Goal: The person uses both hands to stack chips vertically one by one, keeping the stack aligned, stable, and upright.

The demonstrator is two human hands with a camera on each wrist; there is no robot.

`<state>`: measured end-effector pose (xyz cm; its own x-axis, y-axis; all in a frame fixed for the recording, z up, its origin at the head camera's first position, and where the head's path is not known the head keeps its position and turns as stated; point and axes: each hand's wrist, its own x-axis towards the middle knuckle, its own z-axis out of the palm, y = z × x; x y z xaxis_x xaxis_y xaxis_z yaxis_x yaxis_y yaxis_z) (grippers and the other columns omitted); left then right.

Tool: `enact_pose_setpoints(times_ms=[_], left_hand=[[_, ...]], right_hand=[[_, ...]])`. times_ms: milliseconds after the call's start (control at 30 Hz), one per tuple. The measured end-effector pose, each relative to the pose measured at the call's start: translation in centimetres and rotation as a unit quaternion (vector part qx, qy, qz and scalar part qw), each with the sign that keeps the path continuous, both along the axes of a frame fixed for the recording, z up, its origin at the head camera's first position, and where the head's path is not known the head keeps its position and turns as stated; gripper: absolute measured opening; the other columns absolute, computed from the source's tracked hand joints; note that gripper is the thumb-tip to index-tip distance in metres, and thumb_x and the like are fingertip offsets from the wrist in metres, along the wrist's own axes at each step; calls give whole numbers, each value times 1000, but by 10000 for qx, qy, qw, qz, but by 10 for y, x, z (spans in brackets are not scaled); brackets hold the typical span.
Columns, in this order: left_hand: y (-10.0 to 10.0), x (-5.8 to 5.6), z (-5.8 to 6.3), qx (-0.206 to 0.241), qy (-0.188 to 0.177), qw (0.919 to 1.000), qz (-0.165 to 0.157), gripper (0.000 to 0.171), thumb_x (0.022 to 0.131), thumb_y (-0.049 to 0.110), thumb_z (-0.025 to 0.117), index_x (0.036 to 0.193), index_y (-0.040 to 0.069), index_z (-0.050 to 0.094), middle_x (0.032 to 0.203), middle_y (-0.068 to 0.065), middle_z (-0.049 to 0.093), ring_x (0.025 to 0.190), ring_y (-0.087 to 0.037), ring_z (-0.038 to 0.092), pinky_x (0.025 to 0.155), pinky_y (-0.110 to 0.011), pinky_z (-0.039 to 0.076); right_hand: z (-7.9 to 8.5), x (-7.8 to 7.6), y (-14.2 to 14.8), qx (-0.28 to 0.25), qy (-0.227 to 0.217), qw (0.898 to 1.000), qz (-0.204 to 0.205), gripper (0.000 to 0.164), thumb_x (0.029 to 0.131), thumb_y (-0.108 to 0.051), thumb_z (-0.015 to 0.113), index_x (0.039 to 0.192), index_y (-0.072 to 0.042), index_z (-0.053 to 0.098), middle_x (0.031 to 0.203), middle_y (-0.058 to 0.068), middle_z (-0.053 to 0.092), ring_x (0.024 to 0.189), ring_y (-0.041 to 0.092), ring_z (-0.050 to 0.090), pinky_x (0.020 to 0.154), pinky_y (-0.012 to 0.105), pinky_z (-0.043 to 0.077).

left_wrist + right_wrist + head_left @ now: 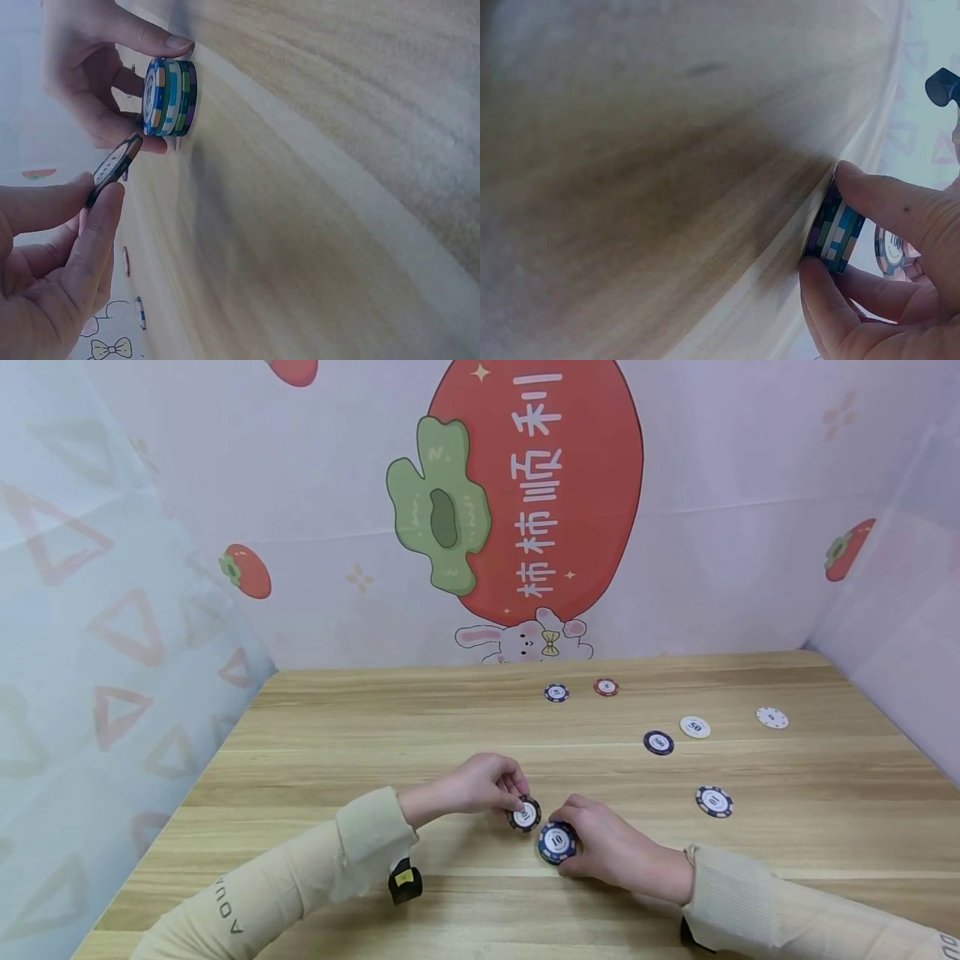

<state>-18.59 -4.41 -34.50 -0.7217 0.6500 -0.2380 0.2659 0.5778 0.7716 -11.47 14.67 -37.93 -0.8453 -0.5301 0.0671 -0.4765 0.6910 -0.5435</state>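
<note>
My left hand [483, 787] pinches a single black-edged poker chip [524, 815] between thumb and fingers, tilted and raised off the table in the left wrist view. Just to its right, my right hand [611, 847] holds the sides of a short stack of poker chips [557, 842] on the table. A blue chip marked 10 tops this stack. Several chips with blue, green and dark edges show in it in the left wrist view, where the thumb and fingers straddle the stack [171, 97]. The held chip is apart from the stack.
Loose chips lie flat on the wooden table [360, 735]: a blue one [714, 802] right of my right hand, a black 500 chip [658, 742], a white 50 chip [695, 727], another white chip [772, 717], and blue [557, 692] and red [606, 687] chips near the back edge.
</note>
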Motion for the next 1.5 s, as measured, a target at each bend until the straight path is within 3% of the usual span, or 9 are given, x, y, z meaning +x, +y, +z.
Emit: enact_pose_setpoints(times_ms=[433,667,867,1500], left_hand=[[2,6,-9,407,-678,9966,213,11,78,-6,64,88,-7,62,71,-5,60,58,-8,54,58,-26,53],[5,14,-13,671,-1464,9856,507,12,81,-9,59,92,-12,58,74,-8,60,59,-9,57,59,-24,53],[7,20,-18,792,-1809,9779,684,13,82,-11,56,95,-14,56,78,-8,57,60,-10,58,61,-24,53],[15,33,-25,1129,-1914,9651,1382,11,81,-11,57,91,-16,56,78,-13,60,57,-9,58,62,-22,53]], right_hand=[[0,0,0,-110,-2,9999,-30,44,61,-11,80,99,0,62,87,-1,54,77,9,53,68,23,47],[-1,0,0,-93,101,9999,-29,43,60,-12,81,97,0,62,86,-2,54,76,9,52,68,23,47],[-1,0,0,-77,118,9999,-56,42,60,-12,81,96,0,62,86,-2,54,77,10,53,70,25,48],[-2,0,0,-71,161,9998,-56,43,60,-11,81,96,1,62,86,-1,55,78,12,54,71,26,48]])
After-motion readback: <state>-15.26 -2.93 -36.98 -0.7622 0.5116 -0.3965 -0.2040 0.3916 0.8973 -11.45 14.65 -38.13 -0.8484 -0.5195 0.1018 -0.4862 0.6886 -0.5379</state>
